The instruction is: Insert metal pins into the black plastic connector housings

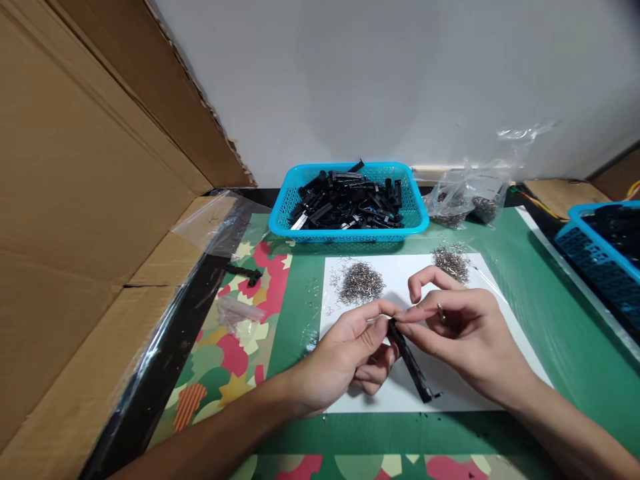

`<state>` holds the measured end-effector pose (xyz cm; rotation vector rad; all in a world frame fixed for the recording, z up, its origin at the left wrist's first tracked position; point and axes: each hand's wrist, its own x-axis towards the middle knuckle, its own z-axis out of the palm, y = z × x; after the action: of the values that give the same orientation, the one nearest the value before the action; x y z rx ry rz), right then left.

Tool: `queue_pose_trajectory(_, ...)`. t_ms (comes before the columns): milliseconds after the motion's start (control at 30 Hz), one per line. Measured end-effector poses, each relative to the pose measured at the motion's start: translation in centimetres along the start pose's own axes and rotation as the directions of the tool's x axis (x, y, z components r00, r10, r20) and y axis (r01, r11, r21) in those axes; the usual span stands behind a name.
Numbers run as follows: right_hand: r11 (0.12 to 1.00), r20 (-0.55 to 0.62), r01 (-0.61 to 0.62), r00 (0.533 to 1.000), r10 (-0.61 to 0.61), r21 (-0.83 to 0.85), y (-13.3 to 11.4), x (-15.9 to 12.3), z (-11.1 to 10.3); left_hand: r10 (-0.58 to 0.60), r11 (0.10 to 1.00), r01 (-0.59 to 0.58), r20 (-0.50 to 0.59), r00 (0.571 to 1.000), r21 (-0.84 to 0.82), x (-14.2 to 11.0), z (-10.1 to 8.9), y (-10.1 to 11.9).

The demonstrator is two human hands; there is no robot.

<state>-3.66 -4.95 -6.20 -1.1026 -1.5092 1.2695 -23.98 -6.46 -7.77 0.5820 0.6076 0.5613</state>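
Left grip [345, 357] is grasping the upper end of a slender black part [414, 367] between thumb and fingers; the part is held aslant above a white sheet [373, 403], its lower end pointing down and towards the right, with a small projection there; right grip [465, 327] has thumb and forefinger brought together at the part's upper end, though whether they pinch it or merely touch it cannot be told; a small shiny metal piece [441, 312] shows among the right fingers.

The sheet lies on a green counter [300, 287]; on it are a larger heap of tiny metal pieces [361, 283] beyond the left grip and a second heap [451, 261] beyond the right; behind the sheet stands a blue basket [350, 235] filled with black pieces [345, 200]; clear bags [485, 207] stand just beside it; a second basket [610, 247], holding dark items, is at far right; a single black piece [244, 272] lies on the patterned area [273, 273] at left.
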Motion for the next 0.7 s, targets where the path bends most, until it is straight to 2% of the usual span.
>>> queue_pose_trajectory(267,0.997,-0.065,0.050,0.996,-0.055,-0.063,-0.38,-0.45,0.58,0.009,1.000,-0.008,0.012,1.000,-0.009,0.07,-0.06,0.05)
queue_pose_trajectory(400,0.995,-0.098,0.045,0.994,-0.054,-0.086,-0.57,-0.62,0.76,0.071,0.997,-0.071,0.011,0.997,-0.002,0.26,-0.15,-0.07)
queue_pose_trajectory(567,0.994,-0.096,0.040,0.994,-0.049,-0.098,-0.88,-0.61,0.65,0.121,0.993,-0.121,0.023,0.992,0.008,0.45,-0.25,-0.31)
queue_pose_trajectory(700,0.991,-0.089,0.052,0.994,-0.063,-0.122,-0.91,-0.51,0.44,0.130,0.991,-0.130,-0.014,0.991,0.017,0.44,-0.15,-0.22)
